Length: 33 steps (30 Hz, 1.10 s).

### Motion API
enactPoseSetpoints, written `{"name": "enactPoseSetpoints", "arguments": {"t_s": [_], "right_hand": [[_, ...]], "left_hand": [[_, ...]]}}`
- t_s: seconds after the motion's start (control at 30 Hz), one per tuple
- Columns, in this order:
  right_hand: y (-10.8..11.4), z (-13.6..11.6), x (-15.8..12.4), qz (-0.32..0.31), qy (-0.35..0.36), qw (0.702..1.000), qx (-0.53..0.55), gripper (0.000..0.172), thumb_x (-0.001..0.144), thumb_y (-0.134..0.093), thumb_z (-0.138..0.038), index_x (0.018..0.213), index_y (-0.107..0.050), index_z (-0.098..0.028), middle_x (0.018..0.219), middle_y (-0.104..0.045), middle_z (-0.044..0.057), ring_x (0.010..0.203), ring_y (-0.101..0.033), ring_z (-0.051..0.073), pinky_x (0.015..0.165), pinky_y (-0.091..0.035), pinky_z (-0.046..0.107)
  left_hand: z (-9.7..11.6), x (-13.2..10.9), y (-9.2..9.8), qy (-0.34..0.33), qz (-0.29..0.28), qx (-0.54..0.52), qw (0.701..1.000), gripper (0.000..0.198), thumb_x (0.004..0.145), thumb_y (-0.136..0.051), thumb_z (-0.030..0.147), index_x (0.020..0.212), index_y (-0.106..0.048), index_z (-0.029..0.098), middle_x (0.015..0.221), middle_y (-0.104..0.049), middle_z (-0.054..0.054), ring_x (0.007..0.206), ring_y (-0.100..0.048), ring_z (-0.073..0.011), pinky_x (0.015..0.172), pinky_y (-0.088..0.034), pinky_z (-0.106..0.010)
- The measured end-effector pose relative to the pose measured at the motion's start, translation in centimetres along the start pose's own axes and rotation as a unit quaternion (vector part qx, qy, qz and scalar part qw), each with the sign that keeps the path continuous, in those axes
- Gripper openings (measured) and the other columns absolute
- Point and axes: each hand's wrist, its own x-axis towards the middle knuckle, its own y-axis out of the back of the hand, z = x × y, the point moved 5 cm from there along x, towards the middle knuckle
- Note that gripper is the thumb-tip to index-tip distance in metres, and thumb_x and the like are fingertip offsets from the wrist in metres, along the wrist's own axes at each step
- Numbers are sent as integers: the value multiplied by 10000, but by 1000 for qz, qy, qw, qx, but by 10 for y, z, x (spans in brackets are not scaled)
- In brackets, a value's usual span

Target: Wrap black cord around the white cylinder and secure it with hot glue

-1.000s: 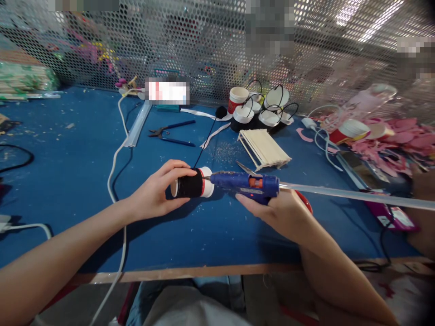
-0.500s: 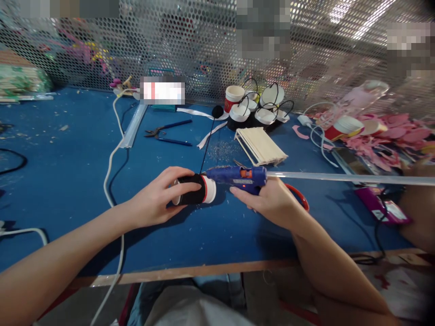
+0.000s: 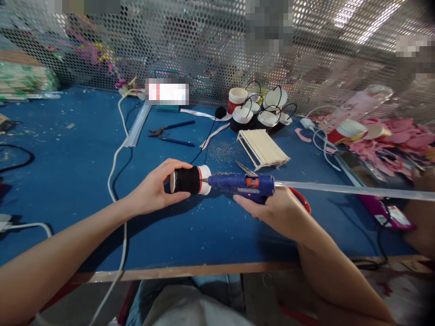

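My left hand grips a paper cup lying on its side, wrapped in black cord, with a red and white band bare at its right end. My right hand is closed round a blue hot glue gun, whose metal nozzle meets the cup at the edge of the black winding. A long clear glue stick sticks out of the gun's back. From the cup, black cord runs up to a small black ball of cord. Scissors with red handles lie partly hidden behind the gun and my right hand.
Blue-handled pliers and a stack of pale sticks lie ahead. Several cups with black handles stand by the mesh wall. A white cable crosses the left side. Pink pieces and another person's arm are at right.
My left hand has turned the cup, moving its fingers to the left end and showing more black winding. The glue gun's nozzle has shifted lower on the cup, from its top edge to its middle.
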Motion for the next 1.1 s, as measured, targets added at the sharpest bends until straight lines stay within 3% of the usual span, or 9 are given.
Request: {"name": "enactPoseSetpoints", "arguments": {"t_s": [0.13, 0.23, 0.4, 0.6, 0.8, 0.97, 1.03, 1.1], "right_hand": [[1, -4, 0, 10, 32, 999, 2, 167, 746, -571, -356, 731, -626, -199, 582, -598, 35, 602, -567, 172, 599, -479, 302], [1, -2, 1, 18, 29, 999, 14, 165, 741, -585, -380, 729, -631, -222, 529, -569, 30, 633, -584, 201, 597, -483, 321], [-3, 11, 1, 5, -22, 999, 40, 234, 724, -606, -439, 726, -615, -205, 564, -589, 24, 569, -576, 185, 526, -462, 304], [-13, 20, 5, -25, -80, 992, 94, 297, 743, -581, -464, 698, -571, -170, 496, -559, -10, 412, -494, 111, 418, -415, 246], [-12, 20, 19, -53, -98, 972, 207, 301, 731, -600, -447, 760, -565, -149, 462, -516, -39, 380, -454, 85, 383, -389, 218], [13, 41, 45, 55, -77, 970, 226, 294, 671, -666, -392, 781, -596, -128, 668, -637, 34, 541, -562, 113, 511, -444, 237], [25, 59, 58, 94, -100, 978, 154, 313, 718, -608, -432, 770, -603, -123, 736, -665, 74, 613, -601, 144, 557, -456, 252], [37, 77, 70, 127, -149, 981, 2, 377, 798, -488, -472, 757, -604, -116, 721, -669, 100, 616, -612, 164, 563, -445, 262]], "left_hand": [[-7, 0, -1, 38, 4, -31, 999, 488, 740, -648, 314, 1173, -444, 220, 1122, -525, -72, 968, -557, -196, 793, -485, -328], [-6, 0, -1, 30, 5, -38, 999, 493, 737, -649, 302, 1177, -445, 212, 1128, -529, -81, 978, -555, -202, 796, -487, -339], [3, 0, -1, -28, 11, -9, 1000, 477, 739, -646, 263, 1176, -462, 214, 1165, -503, -98, 1042, -524, -222, 882, -457, -393], [17, -2, -1, -83, -2, 52, 995, 470, 743, -627, 217, 1181, -457, 183, 1154, -487, -104, 1103, -475, -220, 943, -412, -377], [16, -2, 0, -65, 16, 37, 997, 477, 735, -627, 199, 1178, -452, 197, 1171, -469, -106, 1096, -484, -228, 927, -430, -392], [4, -1, 2, -32, 46, -11, 998, 483, 728, -647, 248, 1168, -451, 209, 1146, -482, -88, 1057, -518, -223, 868, -472, -390], [0, -1, 2, -24, 52, -36, 998, 486, 732, -644, 263, 1173, -444, 216, 1148, -481, -84, 1042, -526, -216, 842, -486, -384], [-2, -1, 1, -21, 53, -53, 997, 480, 736, -639, 270, 1172, -444, 223, 1147, -481, -80, 1028, -533, -211, 834, -491, -386]]}}
